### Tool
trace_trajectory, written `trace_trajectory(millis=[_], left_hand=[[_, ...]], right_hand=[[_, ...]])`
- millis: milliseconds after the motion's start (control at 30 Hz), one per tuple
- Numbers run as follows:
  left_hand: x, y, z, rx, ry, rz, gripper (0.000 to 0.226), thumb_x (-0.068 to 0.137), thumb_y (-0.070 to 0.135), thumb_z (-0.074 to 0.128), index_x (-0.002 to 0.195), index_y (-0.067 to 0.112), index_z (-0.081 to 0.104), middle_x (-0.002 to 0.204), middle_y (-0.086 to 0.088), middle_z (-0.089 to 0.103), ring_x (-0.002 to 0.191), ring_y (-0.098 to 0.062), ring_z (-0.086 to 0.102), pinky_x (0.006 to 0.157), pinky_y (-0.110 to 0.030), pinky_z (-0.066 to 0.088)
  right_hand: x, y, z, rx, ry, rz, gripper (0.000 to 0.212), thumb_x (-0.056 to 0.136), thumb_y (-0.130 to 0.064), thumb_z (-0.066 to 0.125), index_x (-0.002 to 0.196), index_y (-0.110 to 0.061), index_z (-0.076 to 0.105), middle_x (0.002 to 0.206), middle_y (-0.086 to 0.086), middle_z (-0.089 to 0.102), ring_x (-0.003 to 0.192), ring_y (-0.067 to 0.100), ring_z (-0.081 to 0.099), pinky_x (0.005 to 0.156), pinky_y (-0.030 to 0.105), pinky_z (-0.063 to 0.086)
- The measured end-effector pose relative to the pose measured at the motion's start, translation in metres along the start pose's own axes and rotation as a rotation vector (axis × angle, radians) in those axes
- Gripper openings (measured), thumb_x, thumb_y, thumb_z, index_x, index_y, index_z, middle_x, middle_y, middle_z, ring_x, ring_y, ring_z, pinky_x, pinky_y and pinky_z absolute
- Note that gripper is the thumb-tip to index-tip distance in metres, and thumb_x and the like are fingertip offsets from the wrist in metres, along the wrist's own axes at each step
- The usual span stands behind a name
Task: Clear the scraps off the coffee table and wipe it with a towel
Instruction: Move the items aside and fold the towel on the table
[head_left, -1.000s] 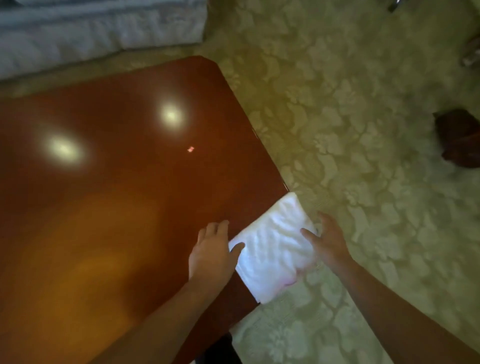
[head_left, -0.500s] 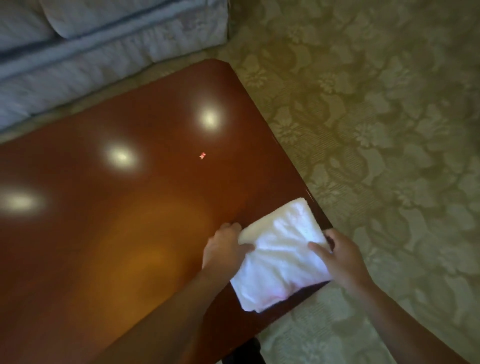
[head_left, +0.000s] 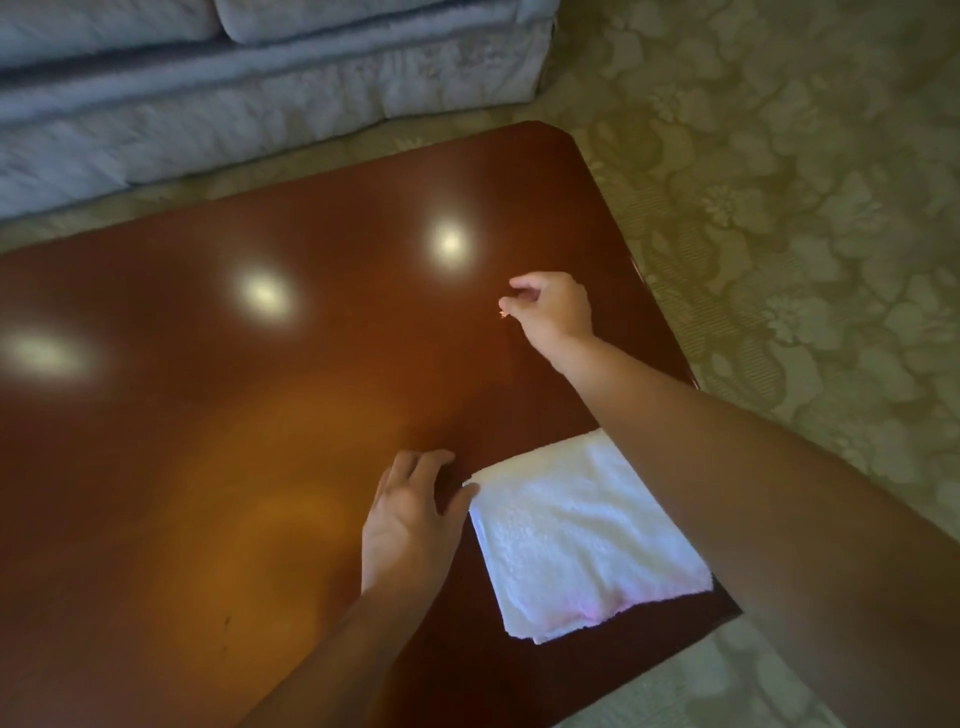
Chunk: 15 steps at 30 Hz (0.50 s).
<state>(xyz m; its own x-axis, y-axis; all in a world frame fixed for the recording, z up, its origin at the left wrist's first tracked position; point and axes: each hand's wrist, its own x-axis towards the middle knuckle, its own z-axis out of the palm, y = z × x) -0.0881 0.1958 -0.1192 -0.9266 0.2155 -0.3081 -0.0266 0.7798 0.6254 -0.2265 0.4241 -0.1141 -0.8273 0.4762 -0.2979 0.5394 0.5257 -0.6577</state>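
A folded white towel (head_left: 582, 540) lies flat on the glossy brown coffee table (head_left: 208, 493), near its right front corner. My left hand (head_left: 410, 519) rests flat on the tabletop just left of the towel, thumb touching the towel's corner. My right hand (head_left: 553, 306) reaches out over the table beyond the towel, fingers pinched together on a tiny pink scrap (head_left: 502, 313) at its fingertips. My right forearm crosses above the towel's right edge.
A pale blue-grey sofa (head_left: 260, 93) stands just behind the table's far edge. Patterned green-beige carpet (head_left: 805, 208) surrounds the table on the right and front. Bright light reflections show on the tabletop.
The towel, held by both hands before, now lies on the table. My right hand left it and moved forward to the small scrap, pinching it. My left hand slid off the towel.
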Motion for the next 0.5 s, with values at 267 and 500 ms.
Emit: trace_trajectory(millis=[267,500], left_hand=[[0.008,-0.016,-0.017,-0.087,0.081,-0.039,0.028,0.092,0.033,0.074,0.117,0.020,0.072,0.105,0.010,0.066,0.091,-0.009,0.063,0.074,-0.022,0.052],[0.019,0.002,-0.020,-0.181,0.089,-0.081,0.028,0.094,0.031,0.072,0.120,0.020,0.072,0.104,0.008,0.070,0.094,-0.009,0.065,0.080,-0.026,0.056]], right_hand=[[0.006,0.015,0.011,-0.004,0.022,-0.037,0.025,0.092,-0.023,0.080,0.115,-0.016,0.081,0.113,0.003,0.080,0.102,0.019,0.076,0.097,0.039,0.062],[0.001,0.017,0.009,-0.214,-0.040,-0.144,0.026,0.092,-0.015,0.079,0.118,-0.013,0.080,0.113,0.006,0.080,0.101,0.018,0.076,0.088,0.023,0.057]])
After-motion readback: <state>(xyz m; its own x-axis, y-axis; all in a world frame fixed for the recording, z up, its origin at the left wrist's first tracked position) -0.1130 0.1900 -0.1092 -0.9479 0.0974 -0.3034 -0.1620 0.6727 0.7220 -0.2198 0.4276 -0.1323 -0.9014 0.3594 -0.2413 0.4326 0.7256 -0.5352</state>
